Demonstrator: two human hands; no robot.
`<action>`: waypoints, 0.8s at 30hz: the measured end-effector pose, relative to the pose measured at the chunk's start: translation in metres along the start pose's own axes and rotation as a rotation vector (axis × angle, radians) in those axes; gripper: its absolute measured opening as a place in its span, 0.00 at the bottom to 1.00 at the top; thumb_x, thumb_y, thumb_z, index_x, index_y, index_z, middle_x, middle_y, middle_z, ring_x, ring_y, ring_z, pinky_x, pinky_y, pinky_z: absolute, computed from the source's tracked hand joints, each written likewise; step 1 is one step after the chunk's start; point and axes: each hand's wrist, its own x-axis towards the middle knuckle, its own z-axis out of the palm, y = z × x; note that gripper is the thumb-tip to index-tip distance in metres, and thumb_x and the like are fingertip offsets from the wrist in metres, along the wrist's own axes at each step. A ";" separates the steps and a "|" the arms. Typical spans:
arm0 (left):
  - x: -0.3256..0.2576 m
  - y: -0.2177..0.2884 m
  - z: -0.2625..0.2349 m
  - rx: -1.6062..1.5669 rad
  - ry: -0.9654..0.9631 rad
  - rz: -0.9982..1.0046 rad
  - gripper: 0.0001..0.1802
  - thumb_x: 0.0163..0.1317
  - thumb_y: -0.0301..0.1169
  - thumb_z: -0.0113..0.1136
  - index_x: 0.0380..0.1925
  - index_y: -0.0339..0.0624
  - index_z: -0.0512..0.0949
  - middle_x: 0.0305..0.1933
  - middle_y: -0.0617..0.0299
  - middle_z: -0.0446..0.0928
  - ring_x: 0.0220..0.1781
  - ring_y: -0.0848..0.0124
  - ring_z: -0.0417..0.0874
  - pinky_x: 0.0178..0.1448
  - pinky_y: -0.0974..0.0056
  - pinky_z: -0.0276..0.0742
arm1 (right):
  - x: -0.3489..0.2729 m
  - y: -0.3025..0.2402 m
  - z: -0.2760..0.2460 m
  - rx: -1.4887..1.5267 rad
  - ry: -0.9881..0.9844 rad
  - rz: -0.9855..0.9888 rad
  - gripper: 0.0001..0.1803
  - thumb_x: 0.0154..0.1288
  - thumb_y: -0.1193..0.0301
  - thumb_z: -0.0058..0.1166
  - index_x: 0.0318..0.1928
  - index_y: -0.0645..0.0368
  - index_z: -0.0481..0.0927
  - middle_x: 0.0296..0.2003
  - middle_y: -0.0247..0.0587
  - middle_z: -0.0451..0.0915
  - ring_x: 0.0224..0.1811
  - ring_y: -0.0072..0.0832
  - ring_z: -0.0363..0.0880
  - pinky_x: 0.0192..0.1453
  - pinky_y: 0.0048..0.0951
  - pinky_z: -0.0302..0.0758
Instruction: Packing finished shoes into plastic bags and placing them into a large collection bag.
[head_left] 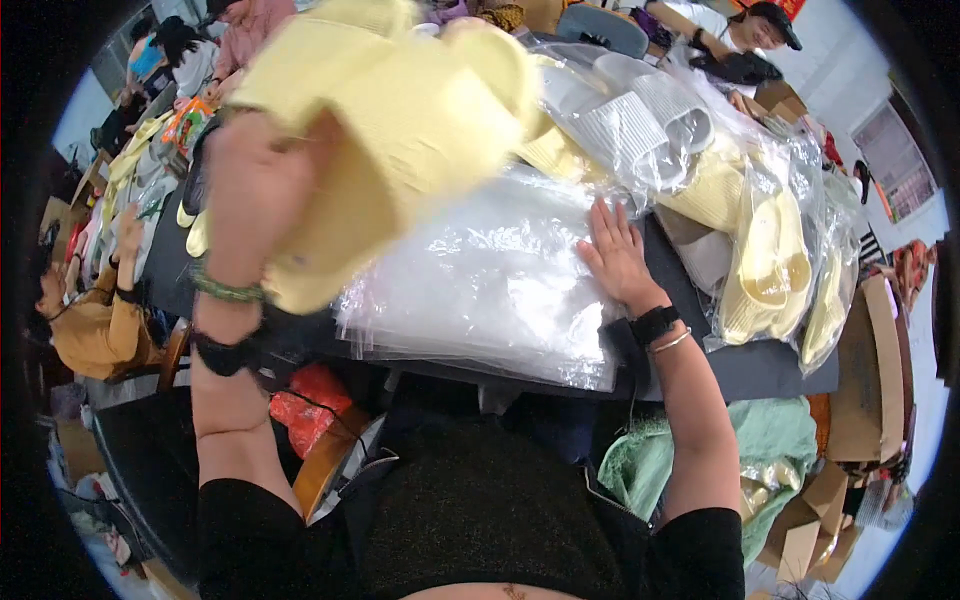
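Note:
My left hand (255,200) is raised close to the camera and grips a pair of pale yellow slippers (400,120), held together and blurred. My right hand (615,255) lies flat, fingers spread, on a stack of clear plastic bags (480,280) on the dark table (760,365). The slippers hang above the left part of that stack.
Bagged slippers, white (640,120) and yellow (775,260), are piled at the table's far right. Cardboard boxes (870,380) stand to the right, green cloth (770,440) lower right, a red bag (310,405) under the table. Other people sit at left (100,320) and at the far end (750,35).

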 end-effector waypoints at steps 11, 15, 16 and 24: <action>-0.122 0.035 0.182 -0.309 -0.437 -0.062 0.23 0.58 0.46 0.65 0.40 0.35 0.85 0.41 0.44 0.83 0.47 0.49 0.82 0.63 0.48 0.67 | 0.002 0.000 0.009 0.006 0.034 -0.027 0.40 0.76 0.48 0.36 0.78 0.59 0.47 0.79 0.46 0.45 0.82 0.48 0.36 0.79 0.56 0.44; -0.115 0.042 0.186 -0.243 -0.601 -0.074 0.23 0.58 0.46 0.65 0.43 0.37 0.85 0.43 0.42 0.83 0.50 0.48 0.81 0.63 0.48 0.67 | -0.005 0.011 0.001 0.016 0.019 0.009 0.42 0.76 0.46 0.37 0.77 0.59 0.47 0.79 0.45 0.44 0.82 0.49 0.36 0.79 0.56 0.43; -0.116 0.042 0.186 -0.258 -0.553 -0.067 0.23 0.58 0.46 0.65 0.42 0.36 0.85 0.43 0.42 0.83 0.50 0.48 0.81 0.63 0.48 0.67 | -0.006 0.010 -0.002 0.012 0.023 0.022 0.42 0.76 0.46 0.37 0.77 0.59 0.47 0.79 0.45 0.44 0.82 0.49 0.36 0.79 0.56 0.43; -0.119 0.034 0.181 -0.281 -0.541 -0.115 0.20 0.57 0.43 0.66 0.37 0.36 0.86 0.42 0.43 0.83 0.51 0.49 0.81 0.63 0.48 0.68 | -0.045 -0.063 -0.053 0.013 0.182 -0.118 0.44 0.74 0.46 0.43 0.77 0.62 0.48 0.78 0.57 0.44 0.79 0.61 0.39 0.76 0.66 0.45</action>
